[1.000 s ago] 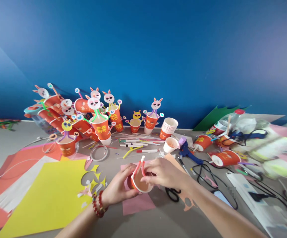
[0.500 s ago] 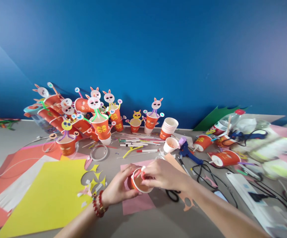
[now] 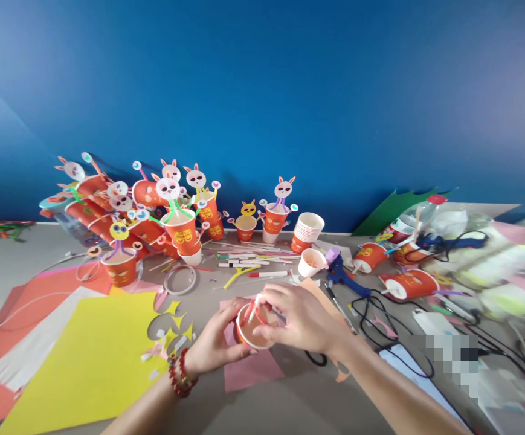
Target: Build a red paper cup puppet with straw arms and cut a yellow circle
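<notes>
My left hand [image 3: 214, 344], with a red bead bracelet [image 3: 179, 376] at the wrist, is wrapped around a small red paper cup with a white rim [image 3: 249, 326], tipped so its mouth faces me, just above a pink sheet of paper [image 3: 251, 368] on the grey table [image 3: 289, 405]. My right hand [image 3: 301, 317] sits over the cup's mouth, thumb and forefinger pinched together on a red-and-pink bent pipe cleaner [image 3: 257, 307] at the rim.

Left of my hands lies a large yellow paper sheet [image 3: 85, 356] with shapes cut out of its near corner, and beyond it an orange-red sheet [image 3: 26, 302]. Along the blue wall [image 3: 289, 90] stands a crowd of finished red cups with pipe-cleaner arms and paper rabbit faces [image 3: 171, 205]; the one in front [image 3: 181, 231] carries a gold double character on its side, which I read as the double-happiness sign. The same gold mark shows on other cups, too small to be sure. A stack of plain white-lined paper cups [image 3: 306, 231] stands right of them, with marker pens [image 3: 248, 266] scattered in front. A blue hot-glue gun [image 3: 341, 277] lies on its side near my right hand, its black cord [image 3: 380, 314] trailing right past more red cups lying tipped over [image 3: 407, 284]. A green paper sheet [image 3: 389, 211] leans against the wall. A blurred-out patch covers something flat on the right.
</notes>
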